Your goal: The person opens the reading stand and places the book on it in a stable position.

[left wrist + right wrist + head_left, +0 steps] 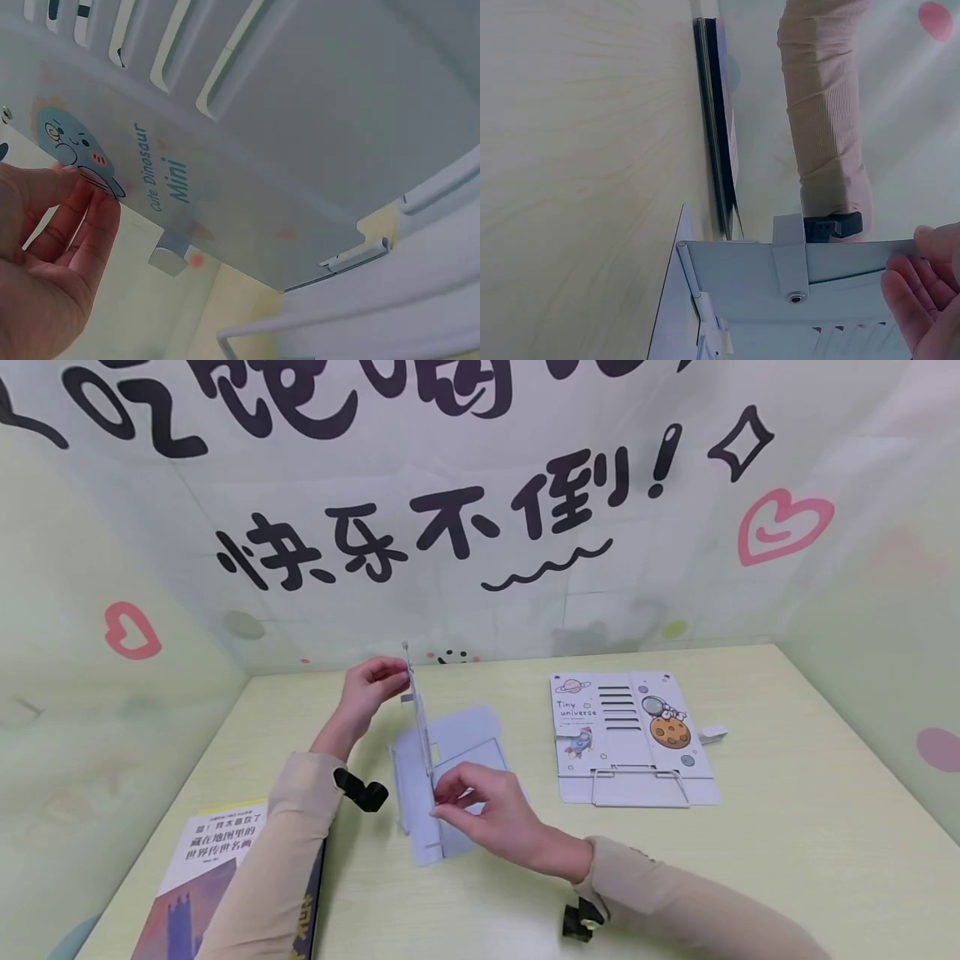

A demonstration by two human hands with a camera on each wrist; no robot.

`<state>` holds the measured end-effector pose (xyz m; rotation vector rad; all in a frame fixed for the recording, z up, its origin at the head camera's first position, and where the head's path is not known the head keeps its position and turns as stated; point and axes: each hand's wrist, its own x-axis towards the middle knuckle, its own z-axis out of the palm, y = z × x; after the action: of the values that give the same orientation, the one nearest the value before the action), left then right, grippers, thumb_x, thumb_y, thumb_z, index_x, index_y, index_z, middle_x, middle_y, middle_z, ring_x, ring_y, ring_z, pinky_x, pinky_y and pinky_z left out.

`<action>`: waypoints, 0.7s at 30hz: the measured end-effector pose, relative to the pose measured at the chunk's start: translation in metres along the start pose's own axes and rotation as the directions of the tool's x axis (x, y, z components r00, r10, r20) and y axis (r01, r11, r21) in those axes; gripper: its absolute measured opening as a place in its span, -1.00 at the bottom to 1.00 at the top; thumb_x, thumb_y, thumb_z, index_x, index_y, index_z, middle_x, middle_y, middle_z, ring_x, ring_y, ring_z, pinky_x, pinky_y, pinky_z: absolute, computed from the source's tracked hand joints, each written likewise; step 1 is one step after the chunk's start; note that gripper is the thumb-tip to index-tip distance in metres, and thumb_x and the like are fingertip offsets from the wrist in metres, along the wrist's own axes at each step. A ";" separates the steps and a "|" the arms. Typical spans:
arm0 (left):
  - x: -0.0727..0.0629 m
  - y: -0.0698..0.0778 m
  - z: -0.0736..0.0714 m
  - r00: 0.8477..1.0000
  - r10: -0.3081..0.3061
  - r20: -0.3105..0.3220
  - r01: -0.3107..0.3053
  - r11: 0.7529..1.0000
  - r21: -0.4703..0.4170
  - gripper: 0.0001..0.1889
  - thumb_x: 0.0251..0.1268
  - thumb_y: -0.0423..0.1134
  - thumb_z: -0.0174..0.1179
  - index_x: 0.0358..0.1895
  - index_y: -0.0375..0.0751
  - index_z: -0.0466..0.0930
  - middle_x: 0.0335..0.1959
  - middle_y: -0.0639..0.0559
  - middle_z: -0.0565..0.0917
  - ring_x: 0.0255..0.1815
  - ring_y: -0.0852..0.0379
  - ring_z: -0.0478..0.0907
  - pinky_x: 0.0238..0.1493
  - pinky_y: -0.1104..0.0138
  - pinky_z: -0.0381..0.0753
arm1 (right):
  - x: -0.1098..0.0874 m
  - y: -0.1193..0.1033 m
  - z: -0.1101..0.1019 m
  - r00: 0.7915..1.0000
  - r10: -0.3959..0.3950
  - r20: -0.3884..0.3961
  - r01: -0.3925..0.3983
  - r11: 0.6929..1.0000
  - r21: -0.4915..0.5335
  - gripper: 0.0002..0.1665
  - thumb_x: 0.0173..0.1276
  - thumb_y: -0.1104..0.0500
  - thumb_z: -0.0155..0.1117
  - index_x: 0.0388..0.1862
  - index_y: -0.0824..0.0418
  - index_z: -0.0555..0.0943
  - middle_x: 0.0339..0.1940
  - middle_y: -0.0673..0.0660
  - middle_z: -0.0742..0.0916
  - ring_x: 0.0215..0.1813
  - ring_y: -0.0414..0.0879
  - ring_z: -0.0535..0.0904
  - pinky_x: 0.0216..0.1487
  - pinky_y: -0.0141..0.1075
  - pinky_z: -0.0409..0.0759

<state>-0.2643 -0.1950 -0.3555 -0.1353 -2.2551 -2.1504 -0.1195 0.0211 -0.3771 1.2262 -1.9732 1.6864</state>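
Note:
A metal book stand (pixel 467 732) with a pale blue-white base lies on the table, its panel raised nearly upright and seen edge-on from the head. "Cute Dinosaur Mini" and a blue dinosaur are printed on the panel (pixel 225 187), which has long slots. My left hand (pixel 371 685) pinches the panel's far edge, thumb on the printed face. Nearer to me, my right hand (pixel 487 810) pinches the near edge of the same panel between thumb and fingers. A riveted metal tab (pixel 789 262) sticks out from the panel's edge in the right wrist view.
To the right lies a second book stand (pixel 618 739) printed with "Tiny universe", a wire holder at its front and a tab at its side. Books (pixel 195 868) lie at the front left, partly under my left forearm. A printed wall sheet (pixel 450 602) stands behind the table (pixel 780 760).

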 end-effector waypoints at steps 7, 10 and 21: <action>0.004 -0.003 0.004 1.000 0.000 -0.001 0.000 1.000 -0.008 -0.75 0.22 -0.58 0.09 -0.33 -0.11 0.57 -0.44 0.18 0.63 -0.36 0.29 0.62 -0.18 0.43 0.62 | 0.006 -0.006 0.014 0.999 0.035 0.017 -0.035 0.999 0.005 -0.81 0.09 0.45 0.35 -0.37 0.31 0.52 -0.43 0.14 0.66 -0.36 -0.21 0.61 -0.37 -0.49 0.61; 0.005 -0.004 0.005 1.000 0.004 -0.005 -0.004 1.000 0.009 -0.80 0.22 -0.57 0.09 -0.28 -0.18 0.57 -0.45 0.20 0.64 -0.37 0.30 0.61 -0.18 0.44 0.61 | 0.008 -0.007 0.018 0.999 0.039 0.021 -0.039 0.999 -0.003 -0.81 0.10 0.44 0.35 -0.36 0.31 0.51 -0.43 0.14 0.66 -0.36 -0.21 0.61 -0.37 -0.50 0.60; -0.023 0.006 0.006 0.992 0.112 -0.056 -0.093 0.958 0.272 -0.73 0.29 -0.37 0.14 -0.03 -0.51 0.52 -0.27 0.01 0.64 -0.30 0.38 0.53 -0.20 0.53 0.53 | 0.010 -0.010 0.023 0.996 0.084 0.017 -0.085 0.996 0.004 -0.80 0.11 0.43 0.34 -0.37 0.28 0.50 -0.43 0.12 0.66 -0.37 -0.25 0.60 -0.38 -0.49 0.60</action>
<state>-0.2405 -0.1896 -0.3511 -0.1631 -2.4128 -1.7496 -0.1108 -0.0033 -0.3703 1.1780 -2.0596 1.7264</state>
